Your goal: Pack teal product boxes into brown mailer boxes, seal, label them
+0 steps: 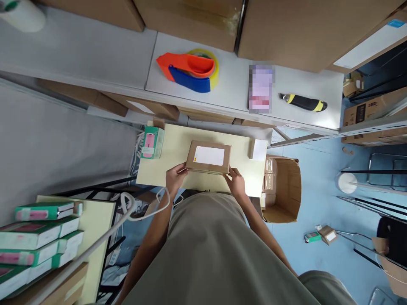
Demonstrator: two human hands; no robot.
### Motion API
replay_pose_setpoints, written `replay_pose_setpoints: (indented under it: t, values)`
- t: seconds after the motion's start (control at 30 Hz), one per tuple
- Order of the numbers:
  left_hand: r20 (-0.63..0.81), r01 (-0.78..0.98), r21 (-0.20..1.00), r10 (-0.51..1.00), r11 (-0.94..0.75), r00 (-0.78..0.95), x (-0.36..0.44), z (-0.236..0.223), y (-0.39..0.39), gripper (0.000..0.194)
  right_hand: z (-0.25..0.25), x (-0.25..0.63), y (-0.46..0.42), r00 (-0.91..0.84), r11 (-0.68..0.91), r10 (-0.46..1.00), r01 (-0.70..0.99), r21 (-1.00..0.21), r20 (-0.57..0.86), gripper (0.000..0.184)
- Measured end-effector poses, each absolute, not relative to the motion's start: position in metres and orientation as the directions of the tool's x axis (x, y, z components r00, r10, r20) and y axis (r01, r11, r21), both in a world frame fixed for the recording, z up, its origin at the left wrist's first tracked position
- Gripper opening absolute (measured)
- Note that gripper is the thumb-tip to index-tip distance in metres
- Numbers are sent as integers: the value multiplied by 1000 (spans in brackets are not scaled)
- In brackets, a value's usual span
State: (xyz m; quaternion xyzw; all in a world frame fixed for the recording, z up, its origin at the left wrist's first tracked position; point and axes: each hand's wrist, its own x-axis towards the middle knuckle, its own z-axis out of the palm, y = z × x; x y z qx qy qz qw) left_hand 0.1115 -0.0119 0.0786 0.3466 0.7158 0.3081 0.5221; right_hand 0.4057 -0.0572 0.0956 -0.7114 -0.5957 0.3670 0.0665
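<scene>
Head view: two hands' fingers (182, 168) grip one labelled cardboard box (208, 156), both ends.

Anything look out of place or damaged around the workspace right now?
Yes: a small green box and a brown carton lie loose on the blue floor, right of the open carton, as if dropped. I can't make out any damage.

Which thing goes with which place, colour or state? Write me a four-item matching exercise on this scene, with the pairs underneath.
1. Tape dispenser
2. Labelled box
3. Knife
4. Open carton

A. Black and yellow
B. Right of the table
C. Orange and blue
D. Held by left hand and right hand

Pairs: 1-C, 2-D, 3-A, 4-B
</scene>
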Motion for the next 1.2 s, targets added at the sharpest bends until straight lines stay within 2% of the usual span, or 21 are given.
replay_pose_setpoints:
  t: [0.17, 0.23, 0.33, 0.5, 0.7, 0.83, 1.0, 1.1, 1.2]
  values:
    - [-648, 406, 657, 751, 636, -128, 102, 48, -31, 30, 75, 406, -65, 49, -286, 780, 915, -285, -623, 48]
    - [-644, 487, 627, 756, 608, -114, 101, 40, -35, 34, 69, 407, -66, 89, -314, 760, 918, -243, -644, 43]
    - [-571, 509, 666, 812, 545, -123, 103, 35, -30, 44, 68, 411, -67, 134, -342, 774, 911, -230, -619, 36]
    - [-491, 511, 708, 860, 487, -139, 110, 38, -3, 41, 76, 423, -62, 243, -487, 813, 781, -390, -529, 23]
    - [-541, 557, 650, 830, 516, -137, 118, 38, 9, 32, 69, 431, -52, 332, -571, 815, 600, -560, -476, 15]
    - [-564, 556, 660, 822, 505, -77, 122, 37, 9, 30, 52, 425, -41, 363, -621, 784, 452, -641, -503, 24]
    - [-562, 526, 685, 825, 504, -59, 127, 46, 11, 37, 35, 411, -28, 391, -665, 743, 334, -668, -543, 32]
    - [-520, 429, 748, 849, 507, -96, 125, 56, 11, 47, 37, 408, -29, 397, -630, 757, 233, -740, -519, 31]
    - [-424, 342, 829, 896, 443, -131, 117, 65, 8, 57, 43, 412, -39, 349, -475, 836, 71, -877, -425, 38]
